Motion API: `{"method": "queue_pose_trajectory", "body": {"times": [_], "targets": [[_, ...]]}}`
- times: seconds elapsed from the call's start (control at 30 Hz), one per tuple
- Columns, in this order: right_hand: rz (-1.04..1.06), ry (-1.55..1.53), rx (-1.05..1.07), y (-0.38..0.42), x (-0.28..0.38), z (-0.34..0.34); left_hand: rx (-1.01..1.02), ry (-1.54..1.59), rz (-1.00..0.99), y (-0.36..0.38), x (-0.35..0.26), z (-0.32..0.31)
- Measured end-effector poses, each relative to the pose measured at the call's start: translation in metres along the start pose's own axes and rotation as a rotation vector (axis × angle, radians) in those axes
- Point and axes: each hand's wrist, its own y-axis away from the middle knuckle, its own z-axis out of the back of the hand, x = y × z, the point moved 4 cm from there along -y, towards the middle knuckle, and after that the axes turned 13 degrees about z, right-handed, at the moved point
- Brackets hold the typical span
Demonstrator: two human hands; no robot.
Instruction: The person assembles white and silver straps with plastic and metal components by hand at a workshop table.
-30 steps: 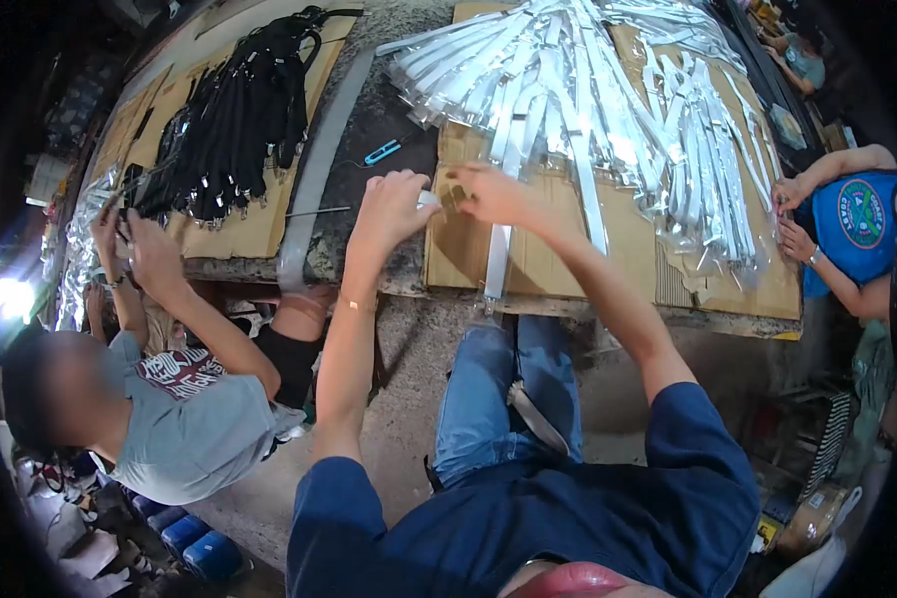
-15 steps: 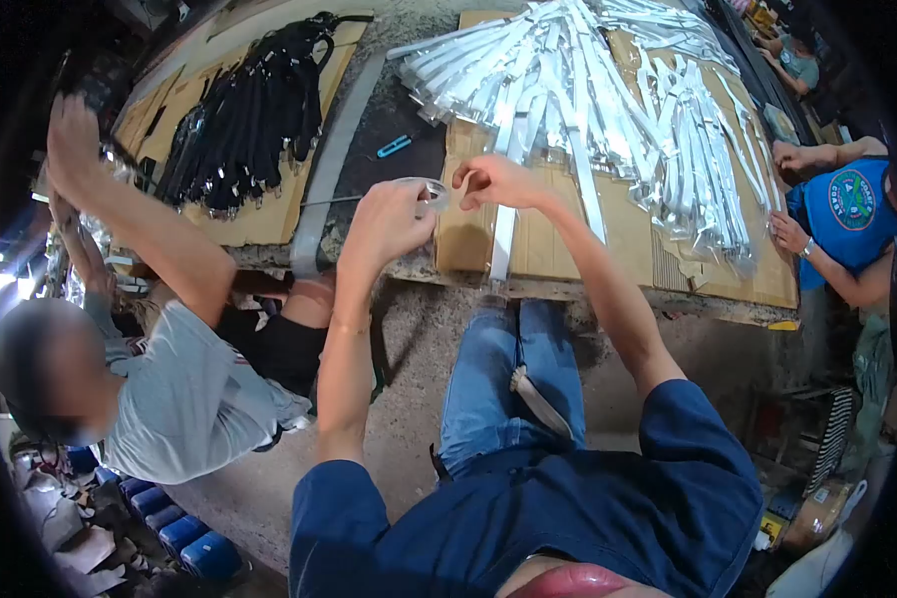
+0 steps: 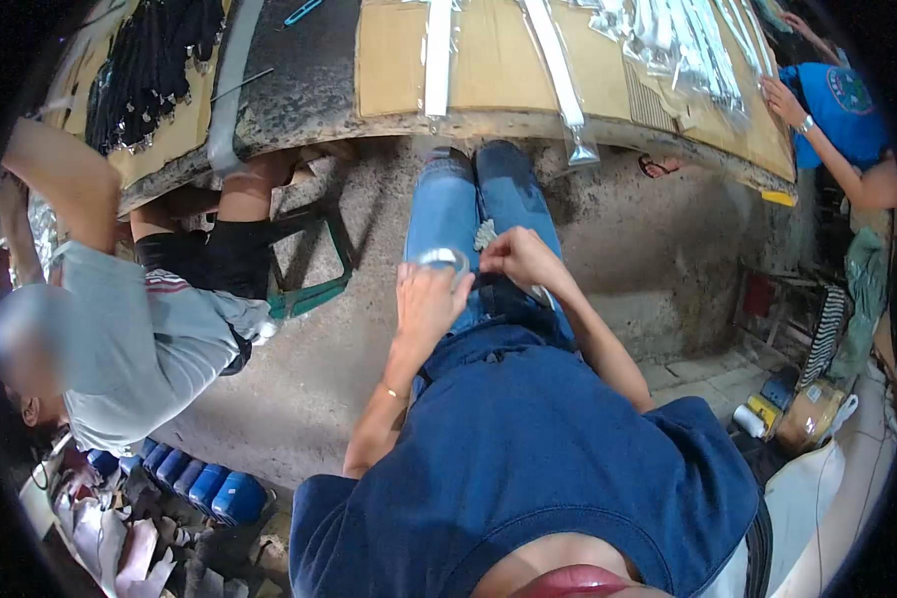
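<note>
My left hand [image 3: 429, 304] is over my lap with a clear tape roll [image 3: 443, 261] around or in its fingers. Close to its right, my right hand [image 3: 521, 257] has its fingertips pinched together; what they hold, if anything, is too small to make out. Beneath both hands are my jeans [image 3: 439, 214], with a pale, crumpled piece of cloth [image 3: 485, 235] beside my right fingers. Beyond my knees, a white strap in clear plastic [image 3: 558, 70] hangs over the table edge, and another white strap [image 3: 438, 60] lies to its left.
Cardboard [image 3: 394, 70] covers part of the table, with black straps [image 3: 154, 70] at the left and bagged white straps [image 3: 693, 50] at the right. A person in grey [image 3: 149, 339] sits left; another in blue [image 3: 837, 105] is at the right. A green stool frame [image 3: 314, 297] stands left.
Both my hands have come down from the table edge to my lap, the tape roll moving with my left hand. The view has tilted downward, showing more floor.
</note>
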Motion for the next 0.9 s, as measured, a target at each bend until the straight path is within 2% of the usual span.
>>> {"method": "queue_pose_trajectory", "body": {"times": [0.07,0.13,0.23,0.27,0.33,0.37,0.47,0.6,0.7,0.77,0.87,0.9], "targets": [[0.028,-0.113,-0.021,-0.011,-0.016,0.004,0.109,-0.09,0.083,-0.016,-0.004,0.001],[0.132,-0.108,-0.1,-0.022,-0.011,0.012,0.077,-0.089,0.058,-0.036,0.0,-0.009],[0.073,-0.137,-0.156,-0.034,-0.008,0.022,0.108,-0.11,0.024,-0.069,-0.007,-0.01],[0.074,-0.141,-0.154,-0.032,-0.009,0.022,0.095,-0.106,-0.041,-0.077,-0.009,-0.016],[0.059,-0.058,-0.289,-0.031,-0.02,0.027,0.078,-0.107,-0.102,-0.089,-0.008,-0.029],[0.124,0.06,-0.362,-0.029,-0.028,0.027,0.075,-0.142,-0.15,-0.092,-0.01,-0.037],[0.097,0.009,-0.43,-0.03,-0.053,0.023,0.058,-0.204,-0.221,-0.092,-0.018,-0.047],[0.04,-0.022,-0.452,-0.023,-0.052,0.029,0.068,-0.221,-0.172,-0.092,-0.022,-0.051],[0.002,-0.055,-0.363,-0.025,-0.048,0.023,0.108,-0.308,-0.139,-0.096,-0.02,-0.062],[0.167,0.106,-0.468,-0.025,-0.046,0.02,0.143,-0.375,-0.107,-0.099,-0.018,-0.067],[0.114,0.106,-0.451,-0.028,-0.051,0.015,0.128,-0.372,-0.076,-0.103,-0.011,-0.07],[0.115,0.102,-0.455,-0.03,-0.052,0.015,0.195,-0.413,-0.047,-0.105,-0.008,-0.076]]}}
